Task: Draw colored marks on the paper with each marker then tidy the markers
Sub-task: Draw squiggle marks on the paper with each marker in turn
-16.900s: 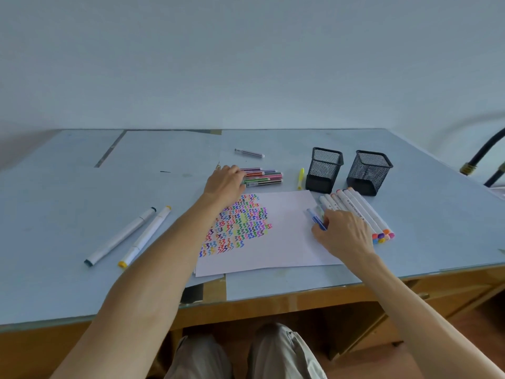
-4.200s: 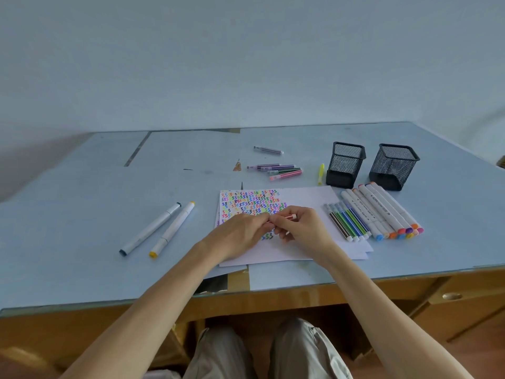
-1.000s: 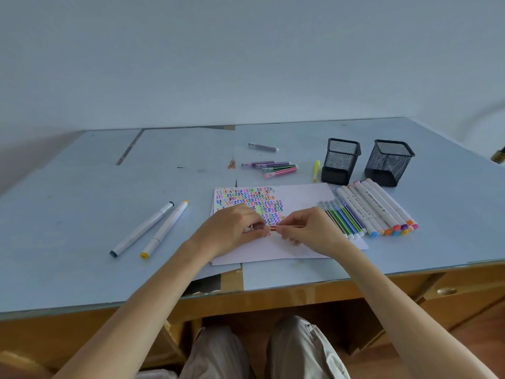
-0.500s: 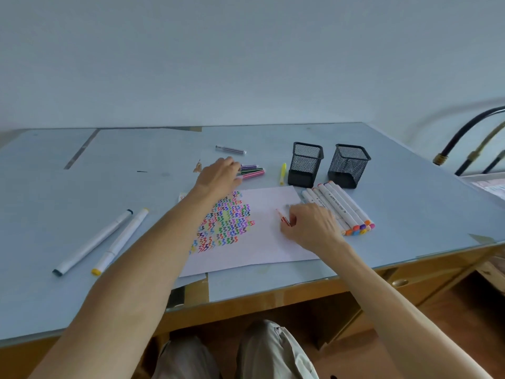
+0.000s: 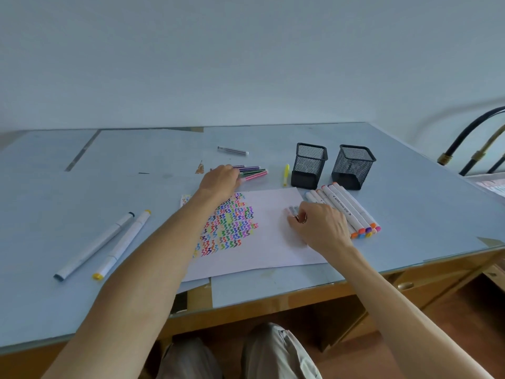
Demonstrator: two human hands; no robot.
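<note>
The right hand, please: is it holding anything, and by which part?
The right hand pinches a thin marker near its end, setting it beside the used row; the exact grip is hidden.

We record soft, even daylight over the whole scene, cool and bluish in cast; the source itself we cannot locate. The desk top (image 5: 82, 242) is evenly lit, with no hard glare. Shadows are faint and short: a pale one lies on the paper (image 5: 273, 242) just at 9 o'clock of the right hand (image 5: 319, 228), and the mesh cups (image 5: 308, 165) cast weak ones at their bases. The space under the desk is dim. We see wide-angle distortion: desk edges bow, forearms swell toward 6 o'clock. Focus holds at centre; fine print on the thick markers (image 5: 347, 212) is unreadable, and the corners go soft.
</note>
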